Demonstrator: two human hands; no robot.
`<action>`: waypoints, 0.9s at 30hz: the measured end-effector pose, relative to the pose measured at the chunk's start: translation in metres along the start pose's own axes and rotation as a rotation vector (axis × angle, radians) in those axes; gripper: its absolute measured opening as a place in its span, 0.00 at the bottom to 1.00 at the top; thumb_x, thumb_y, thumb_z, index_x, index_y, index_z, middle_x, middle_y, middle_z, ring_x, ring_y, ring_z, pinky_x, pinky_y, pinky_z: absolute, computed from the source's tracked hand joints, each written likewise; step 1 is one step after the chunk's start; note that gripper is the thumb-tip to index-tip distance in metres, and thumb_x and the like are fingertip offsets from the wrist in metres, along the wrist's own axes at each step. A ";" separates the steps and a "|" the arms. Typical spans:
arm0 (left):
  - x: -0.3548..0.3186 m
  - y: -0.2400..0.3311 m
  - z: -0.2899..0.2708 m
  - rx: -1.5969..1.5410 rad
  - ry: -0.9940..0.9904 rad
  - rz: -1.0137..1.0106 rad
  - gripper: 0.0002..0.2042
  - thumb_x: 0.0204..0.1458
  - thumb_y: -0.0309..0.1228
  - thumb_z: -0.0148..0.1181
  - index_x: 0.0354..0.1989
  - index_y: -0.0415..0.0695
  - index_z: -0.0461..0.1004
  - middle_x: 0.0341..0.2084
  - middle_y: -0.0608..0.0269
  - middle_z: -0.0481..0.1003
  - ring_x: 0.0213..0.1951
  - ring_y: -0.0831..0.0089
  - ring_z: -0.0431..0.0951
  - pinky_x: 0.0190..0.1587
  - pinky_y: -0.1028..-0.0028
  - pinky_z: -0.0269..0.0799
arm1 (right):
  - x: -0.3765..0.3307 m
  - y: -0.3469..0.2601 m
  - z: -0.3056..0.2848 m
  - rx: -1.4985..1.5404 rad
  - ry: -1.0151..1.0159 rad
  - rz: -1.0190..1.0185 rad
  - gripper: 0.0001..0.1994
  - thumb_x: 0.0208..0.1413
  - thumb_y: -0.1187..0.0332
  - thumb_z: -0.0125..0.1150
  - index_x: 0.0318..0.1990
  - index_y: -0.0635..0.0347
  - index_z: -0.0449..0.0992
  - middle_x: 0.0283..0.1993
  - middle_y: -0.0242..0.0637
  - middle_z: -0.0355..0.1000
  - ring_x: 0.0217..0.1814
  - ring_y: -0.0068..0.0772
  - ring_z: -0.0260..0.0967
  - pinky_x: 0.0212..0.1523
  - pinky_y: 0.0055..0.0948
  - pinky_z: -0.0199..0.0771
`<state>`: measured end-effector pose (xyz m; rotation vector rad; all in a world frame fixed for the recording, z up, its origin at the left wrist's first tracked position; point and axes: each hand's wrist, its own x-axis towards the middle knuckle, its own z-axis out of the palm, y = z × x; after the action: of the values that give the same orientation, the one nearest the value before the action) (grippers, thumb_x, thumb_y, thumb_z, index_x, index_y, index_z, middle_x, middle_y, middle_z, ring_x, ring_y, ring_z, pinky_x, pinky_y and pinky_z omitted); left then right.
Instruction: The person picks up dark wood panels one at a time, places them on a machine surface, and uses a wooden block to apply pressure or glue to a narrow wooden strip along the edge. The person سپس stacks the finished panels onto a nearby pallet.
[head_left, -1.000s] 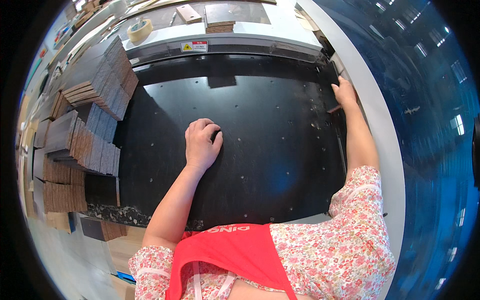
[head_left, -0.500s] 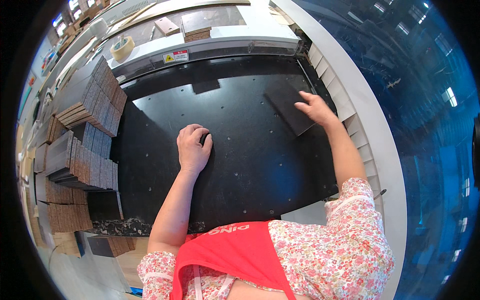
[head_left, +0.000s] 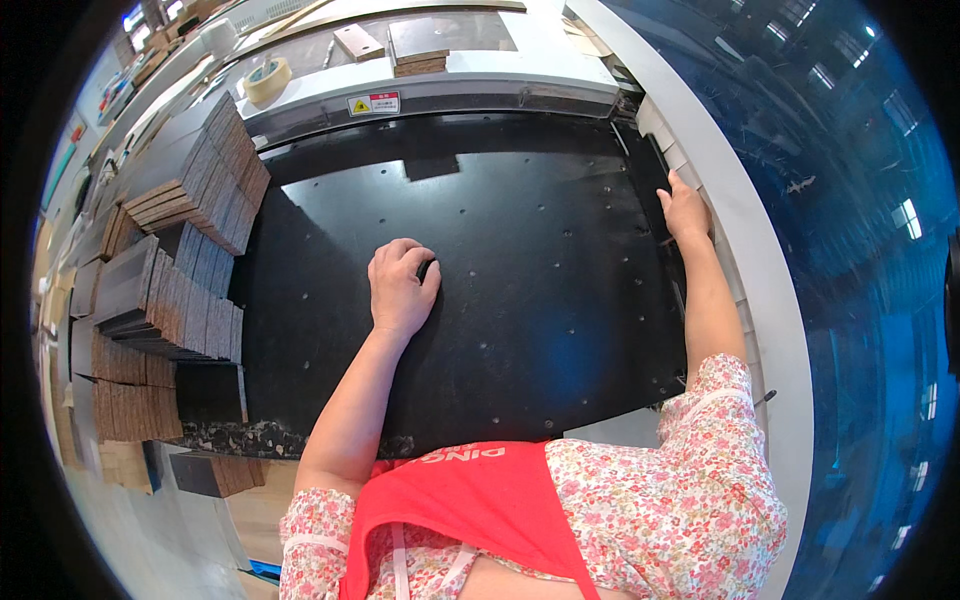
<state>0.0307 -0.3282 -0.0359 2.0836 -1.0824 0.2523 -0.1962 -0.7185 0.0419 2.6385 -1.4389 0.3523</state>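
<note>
My left hand (head_left: 403, 288) rests on the black tabletop (head_left: 500, 310), fingers curled round a small black object (head_left: 427, 268) that is mostly hidden. At the table's right edge, my right hand (head_left: 687, 210) grips a dark flat board (head_left: 655, 155). It seems to stand on its edge, showing only as a narrow strip, close to the pale pleated cover (head_left: 677, 158). Thumb and forefinger are seen on the inner side of the hand; the other fingers are hidden.
Stacks of dark-faced boards (head_left: 205, 175) with raw brown edges line the table's left side. Beyond the far rail with its warning label (head_left: 373, 104) lie a tape roll (head_left: 267, 80) and small board pieces (head_left: 418, 45). A white frame (head_left: 775, 230) curves along the right.
My right hand has moved right with the dark board, which lay over the tabletop before and now stands at the right edge. My left hand keeps its place on the table.
</note>
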 end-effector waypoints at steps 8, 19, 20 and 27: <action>-0.001 -0.001 0.002 -0.006 0.007 0.002 0.05 0.50 0.29 0.65 0.35 0.46 0.79 0.42 0.64 0.75 0.51 0.61 0.72 0.57 0.62 0.65 | 0.009 -0.006 -0.004 -0.065 -0.017 -0.110 0.24 0.60 0.58 0.62 0.63 0.48 0.70 0.47 0.49 0.79 0.50 0.52 0.77 0.48 0.50 0.78; 0.000 0.000 0.002 0.006 0.008 0.011 0.05 0.50 0.29 0.65 0.35 0.45 0.80 0.41 0.64 0.75 0.51 0.61 0.72 0.56 0.62 0.65 | 0.008 -0.009 0.013 0.288 0.505 -0.080 0.30 0.59 0.51 0.63 0.65 0.57 0.67 0.45 0.55 0.78 0.48 0.60 0.76 0.48 0.50 0.76; 0.000 -0.001 0.001 0.006 0.006 0.006 0.05 0.50 0.29 0.65 0.35 0.45 0.80 0.41 0.64 0.75 0.51 0.61 0.72 0.57 0.62 0.65 | 0.005 -0.013 0.015 0.371 0.676 -0.096 0.31 0.58 0.51 0.64 0.65 0.57 0.67 0.45 0.56 0.78 0.47 0.61 0.76 0.48 0.50 0.75; 0.002 0.002 0.002 -0.005 0.003 0.012 0.06 0.50 0.29 0.65 0.36 0.45 0.80 0.42 0.63 0.75 0.52 0.61 0.72 0.58 0.61 0.64 | -0.006 -0.015 0.056 1.192 0.127 0.017 0.18 0.56 0.66 0.69 0.50 0.68 0.77 0.48 0.40 0.80 0.49 0.32 0.76 0.54 0.30 0.72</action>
<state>0.0305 -0.3312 -0.0354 2.0717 -1.0934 0.2582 -0.1784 -0.7175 -0.0131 3.2470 -1.4490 1.8191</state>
